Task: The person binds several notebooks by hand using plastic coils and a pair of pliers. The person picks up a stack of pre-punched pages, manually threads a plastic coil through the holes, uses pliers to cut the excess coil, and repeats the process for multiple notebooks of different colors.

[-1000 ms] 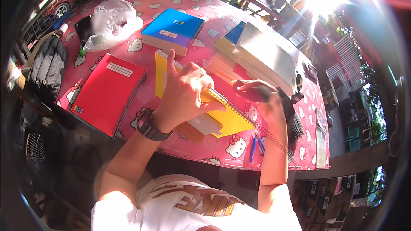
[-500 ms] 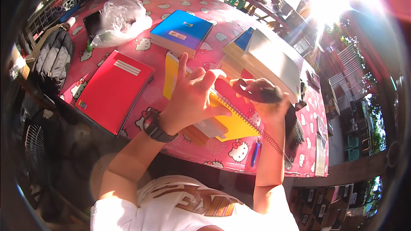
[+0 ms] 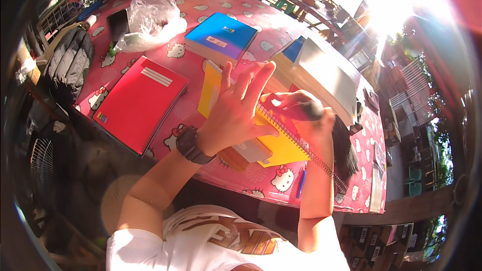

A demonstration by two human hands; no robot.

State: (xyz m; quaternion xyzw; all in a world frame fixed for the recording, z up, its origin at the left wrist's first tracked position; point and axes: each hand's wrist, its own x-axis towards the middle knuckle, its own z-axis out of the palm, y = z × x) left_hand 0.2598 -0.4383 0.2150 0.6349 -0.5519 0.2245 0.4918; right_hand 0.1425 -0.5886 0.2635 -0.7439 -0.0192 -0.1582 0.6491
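A yellow spiral notebook point(image 3: 286, 149) lies tilted between my hands, its wire coil point(image 3: 322, 164) running past the lower end of the cover in front of my right forearm. My left hand point(image 3: 233, 115) rests over the notebook. Its thumb lies on the yellow cover and its other fingers stretch upward, apart. Beyond the coiled edge, my right hand point(image 3: 306, 113) is closed, fingers bent near the coil. A dark patch crosses it, and what its fingers hold is hidden. A grey-white piece point(image 3: 249, 150) and a brown one show under the left hand.
A red notebook point(image 3: 140, 104) lies left, a blue-purple book point(image 3: 221, 35) beyond. Thick books point(image 3: 326, 73) stand at the right, beside a dark fringed object point(image 3: 345, 158). A plastic bag point(image 3: 153, 22) and phone point(image 3: 118, 25) lie far left. Near the front edge is a blue pen point(image 3: 301, 184).
My left index finger has straightened up from its bent pose by the coil. The right hand has turned slightly beside the coil. The whole view has shifted a little.
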